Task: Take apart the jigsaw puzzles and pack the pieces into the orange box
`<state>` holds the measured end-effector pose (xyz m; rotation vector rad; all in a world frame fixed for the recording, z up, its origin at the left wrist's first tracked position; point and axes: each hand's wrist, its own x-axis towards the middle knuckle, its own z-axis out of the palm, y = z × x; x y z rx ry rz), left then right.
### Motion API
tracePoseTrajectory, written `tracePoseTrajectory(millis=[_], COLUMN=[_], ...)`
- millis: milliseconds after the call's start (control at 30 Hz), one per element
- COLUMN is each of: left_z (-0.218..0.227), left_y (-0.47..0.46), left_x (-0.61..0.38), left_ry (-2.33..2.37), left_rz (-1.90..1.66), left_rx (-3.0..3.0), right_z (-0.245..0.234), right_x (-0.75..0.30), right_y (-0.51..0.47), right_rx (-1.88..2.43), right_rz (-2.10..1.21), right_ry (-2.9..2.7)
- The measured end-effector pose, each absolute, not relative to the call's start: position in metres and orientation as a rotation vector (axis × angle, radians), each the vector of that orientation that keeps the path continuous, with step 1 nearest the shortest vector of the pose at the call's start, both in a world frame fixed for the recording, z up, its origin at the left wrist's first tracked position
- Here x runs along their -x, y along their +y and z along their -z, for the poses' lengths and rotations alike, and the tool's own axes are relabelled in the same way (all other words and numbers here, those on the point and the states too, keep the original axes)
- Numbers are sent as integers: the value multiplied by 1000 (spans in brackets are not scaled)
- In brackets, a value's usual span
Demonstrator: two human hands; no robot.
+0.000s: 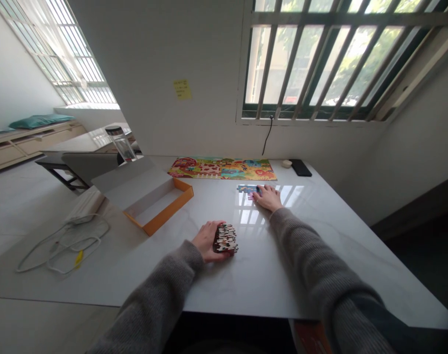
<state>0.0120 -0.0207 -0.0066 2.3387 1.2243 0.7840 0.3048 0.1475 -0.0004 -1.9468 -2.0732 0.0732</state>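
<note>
1. On the white stone tabletop, a stack of jigsaw pieces is cupped at its side by the left hand; fingers are curved against it, firmness of grip not determinable.
2. Farther along, blue jigsaw pieces are covered by the right hand, laid flat, fingers together, no pinch shown.
3. Beyond, a colourful animal jigsaw is laid flat.
4. Leftward, an orange-edged box tray is set at the table edge.
5. Past it, a glass bottle is stood upright; at the far right, a black phone is placed.

The left hand curls sideways while the right hand lies palm-down.
</note>
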Motion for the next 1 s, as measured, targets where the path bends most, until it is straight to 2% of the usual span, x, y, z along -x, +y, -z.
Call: tracePoseTrajectory(millis=[167, 367, 500, 767, 1000], left_z=[6, 4, 3, 1, 0], left_y=[-21, -22, -23, -24, -24], left_x=[-13, -14, -14, -14, -15], left_ry=[1209, 1200, 1193, 1188, 1190], left_rz=[-789, -781, -804, -795, -793], left_rx=[-2337, -2351, -2349, -2337, -2333], right_z=[-7, -9, -10, -13, -4], right_x=[-296, -283, -286, -293, -291], right_y=[137, 73, 49, 60, 51], right_rx=[1827, 1525, 1387, 1742, 1500], right_rz=[-97, -98, -226, -279, -737], right_ry=[-2213, -2448, -2553, -2371, -2121])
